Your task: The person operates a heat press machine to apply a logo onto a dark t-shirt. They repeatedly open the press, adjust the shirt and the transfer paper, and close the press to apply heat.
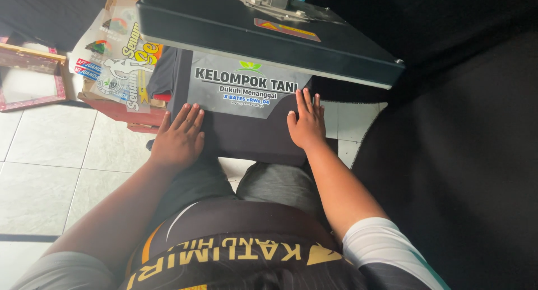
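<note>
A dark garment lies flat on the lower plate of a heat press, with a grey printed transfer sheet on top of it. My left hand rests flat on the garment's left front edge, fingers slightly spread. My right hand presses flat on the garment's right side, fingertips touching the sheet's corner. The black upper plate of the press is raised and hangs over the back of the sheet. Neither hand holds anything.
A stack of printed transfer sheets lies on a reddish box at the left. A wooden frame lies on the tiled floor. Black cloth fills the right side. My knees are below the press.
</note>
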